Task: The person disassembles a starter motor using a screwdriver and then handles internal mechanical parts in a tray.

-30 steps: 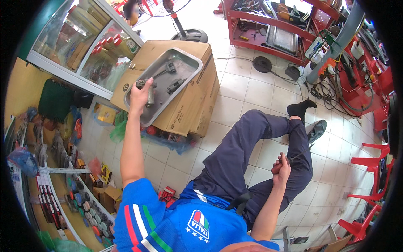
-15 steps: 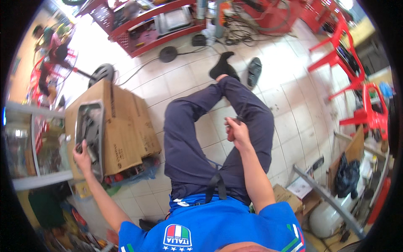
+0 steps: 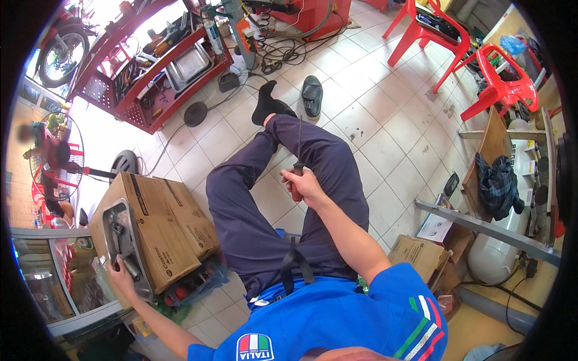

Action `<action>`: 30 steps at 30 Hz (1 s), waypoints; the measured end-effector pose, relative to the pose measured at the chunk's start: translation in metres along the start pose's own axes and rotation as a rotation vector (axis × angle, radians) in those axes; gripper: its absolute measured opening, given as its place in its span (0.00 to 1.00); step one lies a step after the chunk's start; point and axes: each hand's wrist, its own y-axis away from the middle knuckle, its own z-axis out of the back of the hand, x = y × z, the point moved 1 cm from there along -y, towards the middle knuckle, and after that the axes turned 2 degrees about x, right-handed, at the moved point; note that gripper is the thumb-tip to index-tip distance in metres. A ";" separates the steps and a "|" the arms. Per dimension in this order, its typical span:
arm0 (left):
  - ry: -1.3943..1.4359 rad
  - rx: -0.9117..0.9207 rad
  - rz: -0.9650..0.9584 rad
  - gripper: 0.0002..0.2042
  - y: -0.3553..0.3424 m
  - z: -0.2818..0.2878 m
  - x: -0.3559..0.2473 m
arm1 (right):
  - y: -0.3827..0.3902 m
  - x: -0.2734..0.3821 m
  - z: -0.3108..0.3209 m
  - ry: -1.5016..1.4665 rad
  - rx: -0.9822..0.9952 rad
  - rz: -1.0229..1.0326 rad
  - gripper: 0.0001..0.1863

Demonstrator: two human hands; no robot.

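Right hand (image 3: 306, 186), fingers clamped on screwdriver (image 3: 298, 166), left hand (image 3: 122, 279) at metal part (image 3: 133, 270) over left tray (image 3: 146, 291), its fingers' grip I cannot tell

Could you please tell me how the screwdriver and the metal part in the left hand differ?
The screwdriver is long and slim; the metal part is shorter and chunkier.
The screwdriver has a reddish handle and dark shaft; the metal part looks grey.
The screwdriver is in the right hand, away from the tray; the metal part is in the left hand, at the tray.
Both are partly covered by a hand.
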 end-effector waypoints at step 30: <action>0.199 0.087 0.237 0.27 0.000 -0.004 0.023 | 0.072 0.017 -0.036 0.115 -0.083 0.159 0.12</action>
